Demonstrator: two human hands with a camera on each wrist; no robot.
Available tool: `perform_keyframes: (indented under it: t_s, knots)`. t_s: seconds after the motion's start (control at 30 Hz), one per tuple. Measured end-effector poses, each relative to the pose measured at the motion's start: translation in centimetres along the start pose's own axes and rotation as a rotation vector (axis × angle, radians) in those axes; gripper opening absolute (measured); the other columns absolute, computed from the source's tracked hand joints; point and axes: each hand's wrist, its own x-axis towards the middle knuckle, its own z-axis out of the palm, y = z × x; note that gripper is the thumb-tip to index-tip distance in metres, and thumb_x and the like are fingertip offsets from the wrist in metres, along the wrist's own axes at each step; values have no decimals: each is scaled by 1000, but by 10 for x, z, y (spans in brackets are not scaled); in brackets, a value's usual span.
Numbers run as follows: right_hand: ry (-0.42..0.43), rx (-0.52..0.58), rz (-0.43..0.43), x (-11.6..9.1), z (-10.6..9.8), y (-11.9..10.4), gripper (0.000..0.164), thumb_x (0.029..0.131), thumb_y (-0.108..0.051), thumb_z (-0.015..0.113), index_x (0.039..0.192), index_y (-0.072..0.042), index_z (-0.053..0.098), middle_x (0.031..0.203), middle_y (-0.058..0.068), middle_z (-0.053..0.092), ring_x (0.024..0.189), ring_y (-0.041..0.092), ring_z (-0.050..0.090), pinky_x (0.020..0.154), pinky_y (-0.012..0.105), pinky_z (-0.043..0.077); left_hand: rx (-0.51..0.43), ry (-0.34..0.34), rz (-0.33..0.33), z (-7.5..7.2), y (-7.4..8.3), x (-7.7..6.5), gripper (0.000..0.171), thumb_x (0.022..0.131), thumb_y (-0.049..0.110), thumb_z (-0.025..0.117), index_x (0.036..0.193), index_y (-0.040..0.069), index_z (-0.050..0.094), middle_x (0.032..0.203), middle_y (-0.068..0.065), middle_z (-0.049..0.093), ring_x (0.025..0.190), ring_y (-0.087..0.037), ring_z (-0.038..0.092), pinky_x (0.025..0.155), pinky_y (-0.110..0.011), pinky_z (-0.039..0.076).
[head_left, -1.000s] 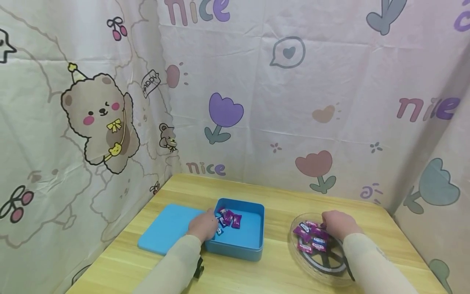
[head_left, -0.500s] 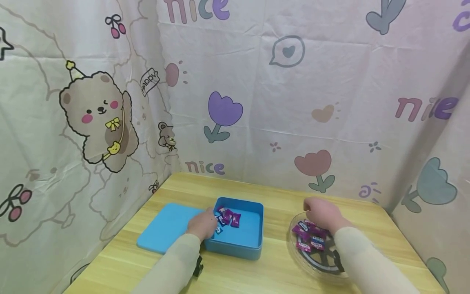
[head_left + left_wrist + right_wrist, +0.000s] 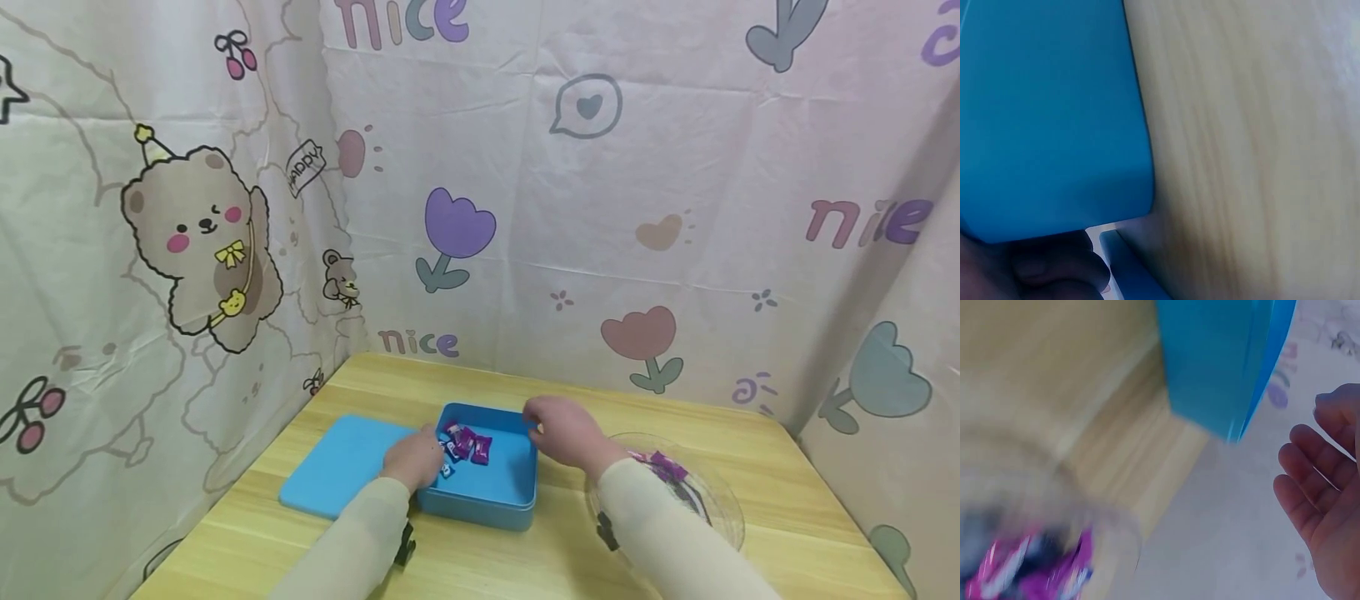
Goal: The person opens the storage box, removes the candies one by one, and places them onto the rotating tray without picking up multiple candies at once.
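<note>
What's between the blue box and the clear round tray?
In the head view, bare wooden tabletop separates blue box and clear round tray; the right hand is above its far part.

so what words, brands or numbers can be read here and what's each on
"nice": back curtain, top
"nice": back curtain, low down
"nice": back curtain, right, creased by a fold
"HAPPY": small sign drawn on the left curtain
Purple lettering, upper right edge: cut off
Candy wrappers in the blue box and clear bowl: too small or blurred
</note>
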Motion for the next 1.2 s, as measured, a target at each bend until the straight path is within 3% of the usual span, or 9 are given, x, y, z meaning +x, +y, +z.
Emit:
perform_keyframes:
  t_s: [0.33, 0.67, 0.77, 1.2]
  knots:
    - [-143, -12, -19, 22, 35, -39, 20, 94, -25, 71, 112, -15, 72, 101, 0, 67, 89, 16, 63, 84, 38, 57, 2, -1, -3, -2, 3, -1, 55, 100, 20, 53, 148, -6, 43, 138, -23, 59, 119, -40, 59, 95, -63, 48]
    - [-196, -65, 67, 31, 65, -45, 39, 94, -33, 71, 130, -20, 67, 112, 2, 65, 100, 22, 64, 91, 45, 55, 1, 0, 9, -2, 3, 1, 55, 99, 19, 52, 148, -5, 43, 135, -22, 60, 116, -38, 61, 90, -60, 52]
    - [-209, -83, 82, 34, 71, -45, 41, 94, -34, 71, 132, -20, 67, 110, 2, 65, 97, 21, 63, 89, 45, 56, 0, -3, 7, -2, 3, 1, 56, 99, 19, 51, 149, -5, 42, 136, -22, 60, 116, -37, 61, 88, -59, 52]
    - [-209, -87, 71, 35, 80, -45, 17, 95, -35, 70, 102, -20, 74, 84, -5, 59, 77, 14, 53, 78, 36, 55, -4, 2, 5, -2, 2, -1, 57, 98, 18, 52, 149, -6, 41, 137, -23, 59, 113, -35, 61, 90, -60, 52]
